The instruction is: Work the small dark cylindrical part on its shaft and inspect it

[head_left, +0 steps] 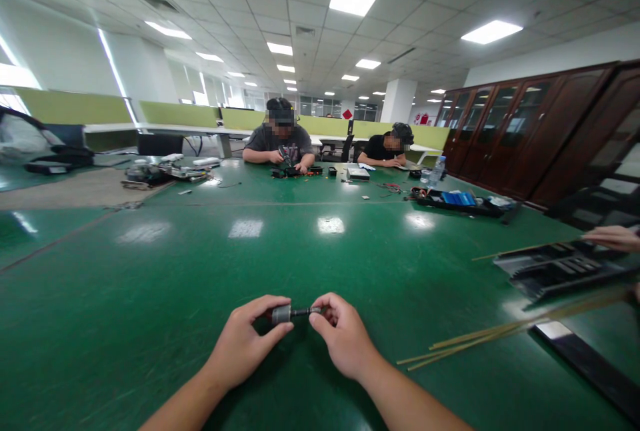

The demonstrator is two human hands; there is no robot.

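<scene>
A small cylindrical part (281,314), grey with a dark slim shaft (300,312), is held level just above the green table (210,271). My left hand (245,341) grips the wide grey body between thumb and fingers. At the other end, the thumb and fingertips of my right hand (345,334) pinch the ribbed metal tip of the shaft. The remaining fingers of my right hand are curled behind it.
Thin yellowish rods (465,341) and a dark flat bar (585,364) lie at right, near black trays (560,268) and another person's hand (613,238). Two people sit across the table, by a black tray of parts (455,201) and loose equipment (150,174).
</scene>
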